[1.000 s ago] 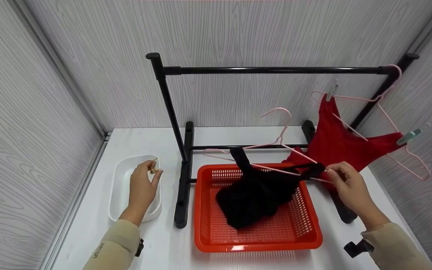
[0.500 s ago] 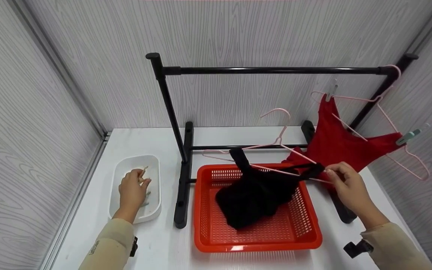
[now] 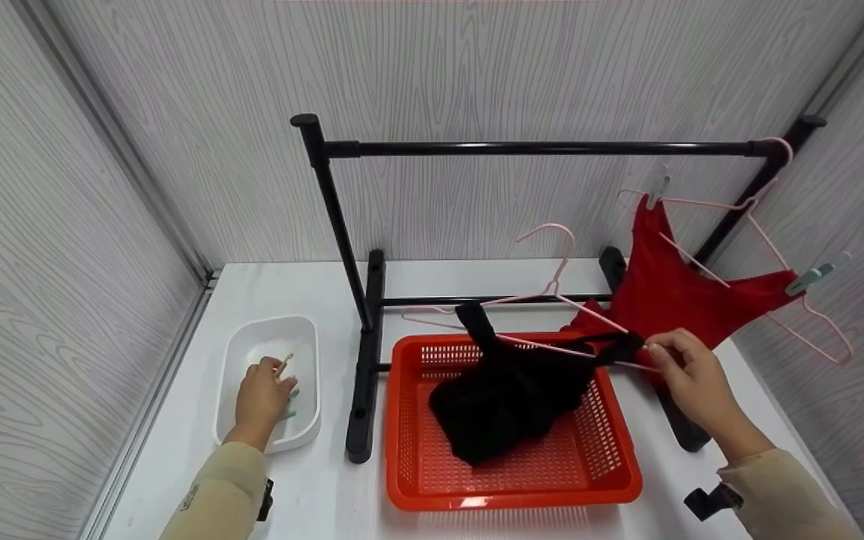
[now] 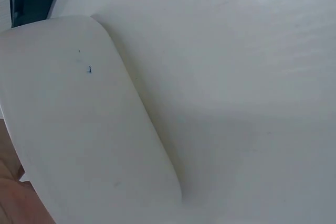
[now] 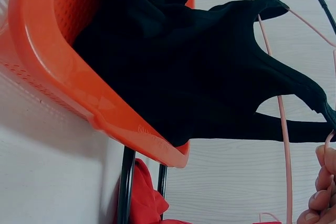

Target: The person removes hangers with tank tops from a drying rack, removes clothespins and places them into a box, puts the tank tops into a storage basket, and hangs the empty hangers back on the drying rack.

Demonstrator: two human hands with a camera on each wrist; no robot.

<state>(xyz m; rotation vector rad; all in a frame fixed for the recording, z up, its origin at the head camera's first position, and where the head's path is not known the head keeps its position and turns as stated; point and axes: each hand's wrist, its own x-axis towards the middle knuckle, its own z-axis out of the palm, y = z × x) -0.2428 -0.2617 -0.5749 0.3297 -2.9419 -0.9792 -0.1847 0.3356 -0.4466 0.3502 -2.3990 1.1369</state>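
The left hand is reaching lower into the tub than a second ago, its grip pinching a tan peg. The right hand is staying put, its grip pinching the hanger's end beside a strap. The black top is hanging from that hanger by its straps, trailing into the basket; pegging it seems to be still waiting.
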